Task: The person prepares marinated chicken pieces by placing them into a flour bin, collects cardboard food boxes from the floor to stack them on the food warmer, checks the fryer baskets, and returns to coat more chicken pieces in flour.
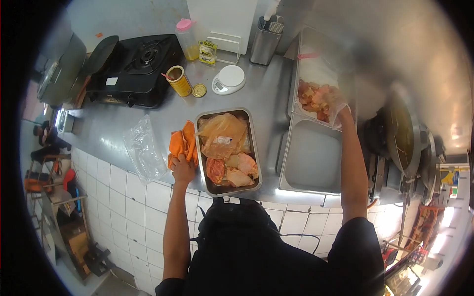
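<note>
My left hand point(182, 169) is closed on a crumpled orange cloth point(181, 143) at the counter's front. Just right of it, a metal tray point(258, 163) holds raw chicken pieces point(240, 172) and a labelled plastic bag point(224, 135). My right hand point(339, 114), in a clear plastic glove, reaches into a long steel pan point(295, 74) at the right. There it touches a heap of raw chicken pieces point(316, 98) beside white powder point(316, 69). The glove and the meat hide its fingers, so their grip is unclear.
A deep steel pan point(313, 153) adjoins the powder pan. Behind are a kitchen scale point(230, 79), an opened yellow can point(178, 83), a pink-lidded jug point(186, 40) and a gas stove point(133, 69). A clear plastic bag point(145, 150) lies left; a large wok point(402, 133) stands right.
</note>
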A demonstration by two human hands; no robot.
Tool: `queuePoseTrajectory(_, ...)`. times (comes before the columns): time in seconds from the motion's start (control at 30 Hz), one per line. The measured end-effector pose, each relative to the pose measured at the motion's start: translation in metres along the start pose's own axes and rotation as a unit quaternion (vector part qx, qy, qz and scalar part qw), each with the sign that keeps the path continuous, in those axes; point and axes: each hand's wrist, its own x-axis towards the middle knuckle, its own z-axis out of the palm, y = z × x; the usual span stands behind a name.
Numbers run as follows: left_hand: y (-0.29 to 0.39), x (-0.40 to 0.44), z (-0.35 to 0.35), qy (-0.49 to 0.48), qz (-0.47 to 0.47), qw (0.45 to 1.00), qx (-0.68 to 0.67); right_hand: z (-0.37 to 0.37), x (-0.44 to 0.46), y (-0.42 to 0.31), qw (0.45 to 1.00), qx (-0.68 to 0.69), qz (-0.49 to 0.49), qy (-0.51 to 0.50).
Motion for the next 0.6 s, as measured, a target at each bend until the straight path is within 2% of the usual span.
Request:
queuePoseTrajectory(0.07,0.0,0.0,0.0,0.002,-0.003,1.0,0.0,0.014,0.034,0.027,0.987,-0.141,-0.002,-0.077)
queuePoseTrajectory(0.1,0.0,0.0,-0.001,0.005,0.0,1.0,-0.002,0.012,0.039,0.03,0.98,-0.186,0.044,-0.053)
queuePoseTrajectory(0.17,0.0,0.0,-0.002,0.01,0.003,1.0,-0.008,-0.011,0.026,-0.022,0.951,-0.281,0.132,-0.009)
queuePoseTrajectory(0.27,0.001,0.0,-0.002,0.009,-0.006,1.0,-0.011,-0.009,0.052,0.011,0.948,-0.253,0.167,-0.1)
queuePoseTrajectory(0.37,-0.002,0.004,-0.002,-0.003,-0.008,1.0,-0.015,0.013,0.045,0.02,0.974,-0.171,0.146,0.004)
queuePoseTrajectory(0.47,-0.006,0.005,0.003,0.003,-0.011,1.0,-0.016,0.027,0.064,0.045,0.966,-0.256,0.035,-0.032)
queuePoseTrajectory(0.6,-0.003,0.007,-0.002,-0.023,-0.03,0.999,-0.019,0.022,0.076,0.062,0.956,-0.277,0.012,-0.1)
